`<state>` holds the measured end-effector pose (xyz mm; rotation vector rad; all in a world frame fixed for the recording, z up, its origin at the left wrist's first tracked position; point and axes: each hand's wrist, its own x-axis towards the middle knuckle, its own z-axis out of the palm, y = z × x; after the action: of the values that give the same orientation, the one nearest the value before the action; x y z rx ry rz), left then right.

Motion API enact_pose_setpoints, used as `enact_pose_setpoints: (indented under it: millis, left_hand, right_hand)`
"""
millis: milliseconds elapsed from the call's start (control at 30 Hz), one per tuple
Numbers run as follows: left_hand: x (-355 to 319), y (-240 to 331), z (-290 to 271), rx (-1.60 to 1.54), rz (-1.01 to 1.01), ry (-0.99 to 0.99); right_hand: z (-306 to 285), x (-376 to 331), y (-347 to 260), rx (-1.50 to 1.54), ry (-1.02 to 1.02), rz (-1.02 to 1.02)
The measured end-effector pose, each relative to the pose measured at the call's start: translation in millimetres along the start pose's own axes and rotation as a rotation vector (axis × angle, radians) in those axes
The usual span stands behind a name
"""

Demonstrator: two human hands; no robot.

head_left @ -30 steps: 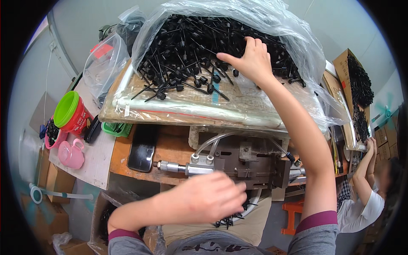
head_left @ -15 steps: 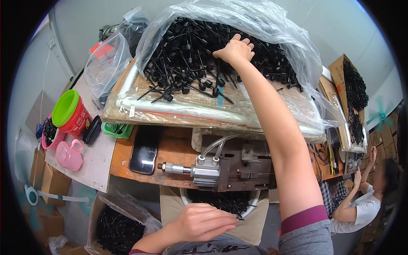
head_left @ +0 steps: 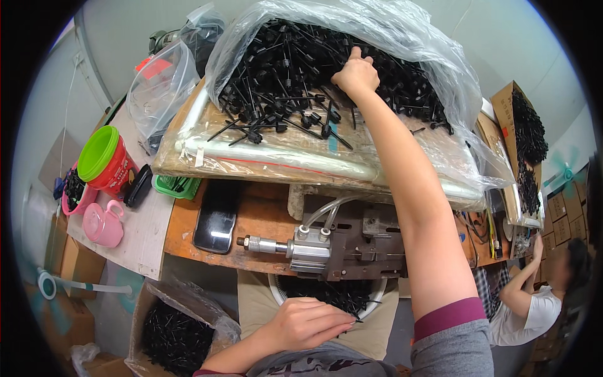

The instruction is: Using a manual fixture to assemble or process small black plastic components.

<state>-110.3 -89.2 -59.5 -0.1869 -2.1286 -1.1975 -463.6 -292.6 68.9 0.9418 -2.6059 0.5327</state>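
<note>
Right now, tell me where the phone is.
The phone lies flat on the wooden bench, left of centre in the head view, between the green basket and the metal cylinder.

right hand (head_left: 357, 74) reached deeper into black parts (head_left: 282, 69), left hand (head_left: 309, 323) lowered

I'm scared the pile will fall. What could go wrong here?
The right hand digs into a heaped pile of black plastic sticks; loose ones lie near the board's edge and might slide off. Below that edge lies a phone, which falling sticks could hit. The left hand rests near the metal machine, where fingers might get pinched.
</note>
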Motion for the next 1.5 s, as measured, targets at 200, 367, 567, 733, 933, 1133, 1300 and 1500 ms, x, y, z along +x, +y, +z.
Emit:
enact_pose_setpoints:
  millis: [200, 367, 567, 733, 933, 1133, 1300, 1500]
  left_hand:
    - [0, 6, 4, 0.052, -0.008, -0.024]
    - [-13, 5, 10, 0.060, -0.038, -0.016]
    - [-14, 12, 22, 0.056, -0.016, -0.043]
    - [-12, 21, 28, 0.083, 0.016, -0.073]
    - [-21, 24, 32, 0.106, 0.006, -0.080]
    - [-26, 25, 35, 0.114, -0.040, -0.102]
    - [-18, 24, 39, 0.130, -0.028, -0.122]
    - [-11, 22, 42, 0.124, -0.033, -0.103]
  right_hand:
    - [-19, -19, 23, 0.061, 0.008, -0.137]
    - [-40, -32, 57, 0.066, -0.039, -0.339]
    - [-63, -46, 100, 0.014, -0.187, -0.619]
    - [-82, -59, 113, -0.019, -0.254, -0.631]
    - [-102, -63, 131, 0.013, -0.388, -0.651]
    - [-120, -65, 138, 0.055, -0.520, -0.642]
    - [-135, -78, 152, 0.121, -0.481, -0.636]
    - [-135, -97, 172, 0.157, -0.172, -0.750]
